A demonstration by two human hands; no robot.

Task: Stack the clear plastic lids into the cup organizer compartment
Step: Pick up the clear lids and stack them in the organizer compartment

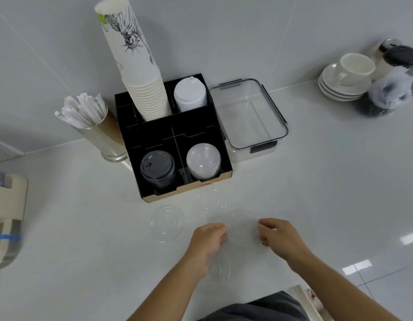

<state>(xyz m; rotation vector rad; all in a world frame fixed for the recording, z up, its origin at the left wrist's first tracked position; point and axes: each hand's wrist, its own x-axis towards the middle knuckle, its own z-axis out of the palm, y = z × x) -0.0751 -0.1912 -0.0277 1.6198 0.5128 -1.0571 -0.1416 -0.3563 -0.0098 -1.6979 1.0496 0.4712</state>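
A black cup organizer (154, 133) stands on the white counter. Its front right compartment holds a stack of clear plastic lids (203, 159). Loose clear lids lie on the counter in front of it: one (167, 222) at the left, one (211, 200) close to the organizer, one (220, 267) under my left wrist. Between my hands sits another clear lid (242, 230); my left hand (207, 237) grips its left rim and my right hand (276, 234) pinches its right rim.
Black lids (158, 167) fill the front left compartment, white lids (189, 95) and a tall stack of paper cups (140, 72) the back ones. A metal cup of wrapped straws (89, 121) stands left, a clear storage box (249, 117) right, cups and saucers (346, 77) far right.
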